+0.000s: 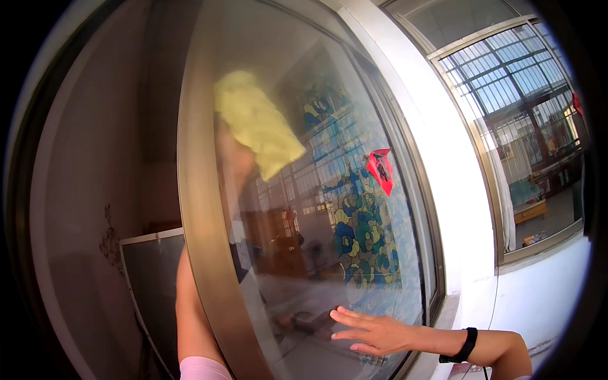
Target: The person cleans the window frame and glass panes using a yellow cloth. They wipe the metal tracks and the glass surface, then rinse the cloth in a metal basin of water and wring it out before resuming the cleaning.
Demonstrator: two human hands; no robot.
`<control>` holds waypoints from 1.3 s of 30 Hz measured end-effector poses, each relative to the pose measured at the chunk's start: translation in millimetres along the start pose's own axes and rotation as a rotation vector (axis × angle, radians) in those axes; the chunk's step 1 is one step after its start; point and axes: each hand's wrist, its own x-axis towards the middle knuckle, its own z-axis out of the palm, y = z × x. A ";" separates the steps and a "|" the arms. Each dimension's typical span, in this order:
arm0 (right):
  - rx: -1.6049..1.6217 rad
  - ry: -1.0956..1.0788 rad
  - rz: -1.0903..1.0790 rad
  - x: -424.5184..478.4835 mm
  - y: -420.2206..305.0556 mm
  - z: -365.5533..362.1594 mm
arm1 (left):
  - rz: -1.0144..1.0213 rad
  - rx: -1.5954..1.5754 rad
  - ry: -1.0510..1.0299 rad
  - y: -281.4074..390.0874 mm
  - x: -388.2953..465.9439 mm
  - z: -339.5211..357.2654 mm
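My left arm reaches behind the metal frame of a sliding glass window (204,190). Seen through the pane, my left hand (237,154) presses a yellow cloth (259,121) to the far side of the glass; its fingers are hidden behind the cloth. On the near side, my right hand (373,332) rests at the lower part of the pane with its fingers spread and nothing in it. A black band (468,344) circles the right wrist. Stuck to the glass is a red paper with black writing (381,171), above my right hand.
A flower-patterned curtain (365,237) hangs behind the glass. The white wall (427,118) and a second window with a metal frame (491,190) stand at the right. A dark panel with a light edge (154,280) is inside at the left.
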 end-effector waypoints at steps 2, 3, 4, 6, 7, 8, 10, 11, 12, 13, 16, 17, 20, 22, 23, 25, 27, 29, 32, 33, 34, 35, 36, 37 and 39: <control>0.027 -0.031 0.007 3.9 -2.7 0.8 | -0.275 -0.351 0.144 -18.7 -15.6 22.0; 0.020 -0.006 -0.029 4.8 1.4 4.6 | -0.434 -0.357 0.215 -39.6 -41.2 25.5; -0.035 0.003 -0.001 -6.2 7.2 2.1 | -0.540 -0.450 0.079 -58.3 -73.6 46.9; -0.090 0.007 0.056 -18.6 8.0 -7.5 | -0.450 -0.585 -0.083 -66.3 -102.8 43.0; -0.058 -0.006 0.073 -18.4 6.8 -5.9 | -0.368 -0.565 -0.069 -46.2 -93.0 30.4; -0.016 -0.014 0.067 -14.6 3.6 -3.9 | -0.285 -0.519 -0.049 -21.0 -73.5 21.5; -0.006 -0.025 0.073 -11.2 -5.9 -6.8 | -0.239 -0.436 -0.014 -11.6 -27.4 15.7; -0.006 -0.033 0.090 -11.3 -7.6 -8.0 | -0.217 -0.408 0.001 -18.9 -0.8 8.6; 0.017 -0.012 0.031 -2.8 -10.6 -4.4 | -0.196 -0.319 0.039 -5.5 18.6 -4.0; 0.044 0.008 -0.028 5.4 -12.5 -0.6 | -0.177 -0.228 0.077 7.3 33.6 -16.8; 0.004 -0.027 0.074 -5.7 -9.8 -7.6 | -0.195 -0.294 0.058 -46.8 48.4 -18.6; 0.002 -0.041 0.098 -7.9 -9.4 -8.6 | -0.244 -0.338 0.013 -67.0 38.9 -1.9; 0.069 -0.038 0.064 1.8 -6.7 -0.6 | -0.590 -0.767 -0.370 -89.5 -15.9 -12.4; 0.065 -0.035 0.064 1.6 -9.9 -1.9 | -0.730 -0.426 0.028 -99.7 -86.6 19.0; 0.049 -0.042 0.092 -3.1 -12.0 -6.2 | -0.797 -0.410 0.148 -95.9 -119.3 47.7; 0.030 -0.038 0.135 -11.0 -20.9 -13.8 | -0.811 -0.523 0.172 -75.0 -162.9 79.2; 0.023 -0.031 0.169 -18.1 -12.2 -13.2 | -0.595 -0.851 0.006 -66.9 -173.5 68.3; 0.029 -0.022 0.157 -21.8 -17.1 -15.2 | -0.396 -0.784 -0.031 -46.0 -142.2 49.6; 0.137 -0.020 0.036 6.7 -21.6 -2.1 | -0.304 -0.348 0.110 1.1 -81.1 -10.9; 0.141 -0.012 0.022 5.7 -18.2 -0.2 | -0.290 -0.290 0.135 -10.4 -67.1 -26.3; 0.142 -0.009 0.023 7.6 -13.6 3.1 | -0.290 -0.244 0.163 -20.7 -62.4 -41.1; 0.098 -0.027 0.089 -5.4 -10.9 -4.2 | -0.297 -0.290 0.157 -53.1 -62.0 -34.5; 0.066 -0.046 0.144 -16.0 -7.4 -10.0 | -0.314 -0.344 0.143 -81.0 -69.5 -29.1; 0.093 0.021 0.054 0.7 -16.0 -5.5 | -0.357 -0.226 0.168 -43.8 -84.5 -30.8; 0.126 0.122 -0.022 17.5 -16.1 9.0 | -0.523 -0.144 0.225 -15.7 -142.6 -18.7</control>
